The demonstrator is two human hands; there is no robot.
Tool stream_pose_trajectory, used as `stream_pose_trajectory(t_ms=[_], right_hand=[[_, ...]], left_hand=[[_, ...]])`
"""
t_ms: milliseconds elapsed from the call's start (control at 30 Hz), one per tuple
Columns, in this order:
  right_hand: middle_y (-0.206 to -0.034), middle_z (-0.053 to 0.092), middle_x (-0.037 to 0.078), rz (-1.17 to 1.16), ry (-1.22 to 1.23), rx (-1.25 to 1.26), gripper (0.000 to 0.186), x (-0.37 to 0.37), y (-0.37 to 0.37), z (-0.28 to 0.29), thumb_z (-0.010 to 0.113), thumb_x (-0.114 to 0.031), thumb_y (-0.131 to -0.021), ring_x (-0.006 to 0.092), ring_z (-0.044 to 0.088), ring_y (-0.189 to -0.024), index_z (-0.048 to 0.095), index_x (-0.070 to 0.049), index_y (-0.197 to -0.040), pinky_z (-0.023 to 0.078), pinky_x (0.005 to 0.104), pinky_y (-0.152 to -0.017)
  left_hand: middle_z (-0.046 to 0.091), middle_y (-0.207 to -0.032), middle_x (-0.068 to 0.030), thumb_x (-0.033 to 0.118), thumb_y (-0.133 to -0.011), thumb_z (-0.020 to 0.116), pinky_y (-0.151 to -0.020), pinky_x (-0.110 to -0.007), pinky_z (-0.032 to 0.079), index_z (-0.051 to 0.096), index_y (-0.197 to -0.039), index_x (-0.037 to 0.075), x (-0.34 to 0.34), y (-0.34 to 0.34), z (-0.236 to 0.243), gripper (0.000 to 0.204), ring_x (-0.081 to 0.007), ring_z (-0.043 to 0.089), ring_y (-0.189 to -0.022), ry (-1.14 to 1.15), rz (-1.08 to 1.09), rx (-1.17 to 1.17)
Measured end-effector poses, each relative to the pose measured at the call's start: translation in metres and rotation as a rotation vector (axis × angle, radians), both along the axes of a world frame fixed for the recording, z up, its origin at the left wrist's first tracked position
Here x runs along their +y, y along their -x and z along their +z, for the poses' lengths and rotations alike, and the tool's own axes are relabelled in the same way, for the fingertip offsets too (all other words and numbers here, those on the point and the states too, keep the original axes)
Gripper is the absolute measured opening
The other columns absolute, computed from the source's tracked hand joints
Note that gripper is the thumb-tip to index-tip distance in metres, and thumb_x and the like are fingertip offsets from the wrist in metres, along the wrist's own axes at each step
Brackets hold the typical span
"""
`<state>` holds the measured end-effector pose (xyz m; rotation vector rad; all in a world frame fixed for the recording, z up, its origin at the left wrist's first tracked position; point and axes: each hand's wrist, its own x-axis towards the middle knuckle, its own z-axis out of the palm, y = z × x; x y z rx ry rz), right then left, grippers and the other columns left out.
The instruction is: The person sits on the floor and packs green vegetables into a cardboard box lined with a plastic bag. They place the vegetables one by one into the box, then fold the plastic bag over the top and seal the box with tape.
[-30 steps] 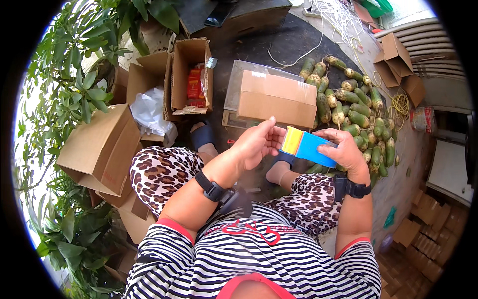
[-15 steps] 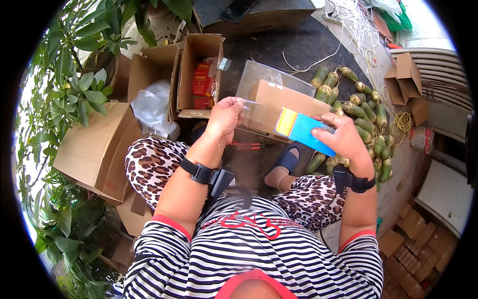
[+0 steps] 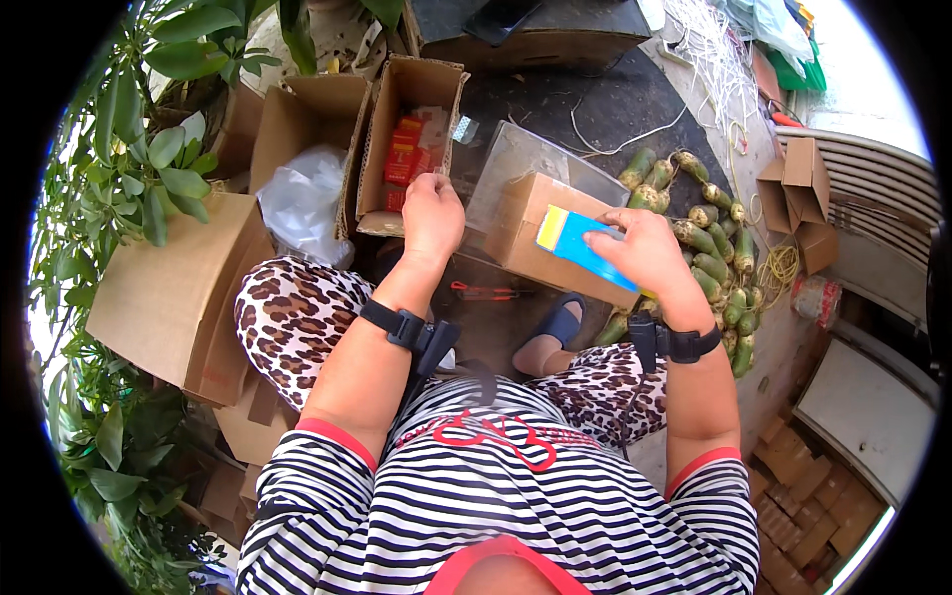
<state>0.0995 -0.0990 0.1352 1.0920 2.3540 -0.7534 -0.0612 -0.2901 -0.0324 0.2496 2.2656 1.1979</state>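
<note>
My right hand (image 3: 643,250) grips a flat blue packet (image 3: 587,253) with a yellow end, thumb on top. The packet lies over the top of a closed brown cardboard box (image 3: 526,220), which rests on a clear plastic sheet (image 3: 496,164). My left hand (image 3: 433,210) is at the near right edge of a tall open carton (image 3: 451,84). Its fingers are curled together; whatever they may hold is hidden. Small red boxes (image 3: 402,149) lie inside that carton.
A carton with a clear plastic bag (image 3: 309,203) stands left of it. Long green radishes (image 3: 709,238) lie to the right. A red-handled tool (image 3: 484,291) lies near my sandal (image 3: 567,319). Brown cartons (image 3: 174,288) and leafy plants fill the left side.
My left hand has moved left, away from the brown box, to the open carton; the clear strip it pinched no longer shows. My right hand, with the blue packet, has shifted slightly left.
</note>
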Motion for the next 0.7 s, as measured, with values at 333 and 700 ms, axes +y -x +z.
stream_pose_trajectory(t_ms=[333,700], right_hand=[[-0.094,0.072,0.021,0.030,-0.092,-0.148,0.048,-0.012,0.019,0.001,0.069,-0.043,-0.075,0.0366,0.070,-0.091,0.075,-0.007,-0.106,0.055,0.0441,-0.084],[-0.096,0.072,0.021,0.049,-0.077,-0.128,0.049,-0.012,0.019,-0.004,0.071,-0.043,-0.074,0.0359,0.070,-0.091,0.075,-0.006,-0.106,0.055,0.0428,-0.084]], left_hand=[[0.058,-0.121,-0.0328,0.013,-0.094,0.049,-0.101,-0.048,0.044,0.057,-0.121,-0.007,0.026,-0.046,-0.020,0.035,-0.0452,0.054,-0.118,0.158,-0.370,-0.200],[0.070,-0.089,-0.0069,0.019,-0.093,0.065,-0.075,-0.032,0.049,0.071,-0.100,0.002,0.033,-0.072,-0.113,0.020,-0.0150,0.061,-0.080,-0.093,0.135,-0.470]])
